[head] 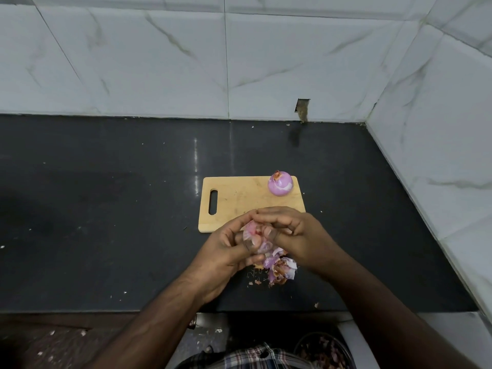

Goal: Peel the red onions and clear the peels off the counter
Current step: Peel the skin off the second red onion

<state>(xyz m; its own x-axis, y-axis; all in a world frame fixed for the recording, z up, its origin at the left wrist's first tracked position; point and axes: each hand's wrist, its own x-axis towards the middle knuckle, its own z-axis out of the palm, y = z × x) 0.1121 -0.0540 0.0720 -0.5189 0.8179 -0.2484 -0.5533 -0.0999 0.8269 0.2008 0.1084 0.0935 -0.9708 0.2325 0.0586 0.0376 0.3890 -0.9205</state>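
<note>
Head view, only one. Both hands meet over the near edge of the cutting board (234, 198), working a red onion (251, 231) between them. Left hand (231, 251) cups it from the left and below, fingers (239, 222) curled round it, thumb pressed on its near side. Right hand (292, 233) comes in from the right, fingers curled over the top, thumb pinching at loose skin on the onion. Onion mostly hidden by the hands; its axis and which end is up cannot be told. Pale pink papery skin shows between the thumbs.

Second onion, peeled (280, 185), sits on the far right corner of the board, well apart from the hands. Stem or root tip with an orange-brown scrap points up and slightly toward the wall, so its axis stands roughly upright.

Pile of peels (279, 267) lies on the worktop (106, 222) just under and near side of the hands, purple and brown scraps, small crumbs scattered around it.

Board is light wood, handle slot at its left end, long side running left-right. Worktop is dark, glossy, speckled with bits. Wall (159, 62) behind and on the right is white marble-look tile, with a small cut-out hole (302, 109) at its base. Below the worktop edge, a dark bowl (324, 350) holding peel scraps and a checked garment.
</note>
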